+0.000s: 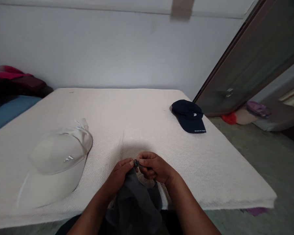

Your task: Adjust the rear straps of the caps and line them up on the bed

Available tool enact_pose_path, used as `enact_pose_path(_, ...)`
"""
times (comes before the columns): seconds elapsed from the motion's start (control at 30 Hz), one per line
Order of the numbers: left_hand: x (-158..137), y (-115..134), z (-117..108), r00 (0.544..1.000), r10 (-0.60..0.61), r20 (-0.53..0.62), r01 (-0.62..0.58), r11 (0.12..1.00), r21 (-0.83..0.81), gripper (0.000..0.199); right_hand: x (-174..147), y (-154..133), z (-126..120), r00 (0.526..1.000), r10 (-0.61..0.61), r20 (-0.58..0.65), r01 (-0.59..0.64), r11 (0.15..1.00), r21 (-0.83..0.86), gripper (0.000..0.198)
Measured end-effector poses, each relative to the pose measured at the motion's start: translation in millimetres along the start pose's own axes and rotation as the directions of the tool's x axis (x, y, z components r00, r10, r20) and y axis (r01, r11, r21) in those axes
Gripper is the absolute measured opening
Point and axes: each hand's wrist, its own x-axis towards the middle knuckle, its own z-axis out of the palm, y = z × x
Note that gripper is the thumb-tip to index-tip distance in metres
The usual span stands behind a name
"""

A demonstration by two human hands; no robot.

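A dark grey cap hangs over the near edge of the bed, with the opening at its back facing up. At that opening is a small dark buckle on the strap. My left hand pinches the cap's strap on the left side of the buckle. From the other side, my right hand pinches the strap end with thumb and fingers, close against the buckle. Part of the strap is hidden behind my fingers. A cream cap with a small logo lies to the left, and a navy cap lies farther off to the right.
The bed has a pale textured cover and stands against a white wall. Blue and pink cloth is piled at the far left. A dark cabinet rises at the right, with bags on the floor past it.
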Motion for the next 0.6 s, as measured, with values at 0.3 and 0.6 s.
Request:
enact_pose_path(0.3, -0.8, 0.5, 0.6, 1.0, 0.005, 0.015, -0.004, 0.998, -0.06, 0.024, 1.7, 4.1, -1.4, 1.0, -0.017, 0.0, 0.017, 0.993, 0.119, 0.021)
enact_pose_path(0.6, -2.8, 6.0, 6.6, 0.998, -0.064, -0.029, 0.058, 0.983, -0.173, 0.019, 3.0, 3.8, 2.6, 0.999, 0.004, -0.042, -0.003, 0.999, 0.039, 0.022)
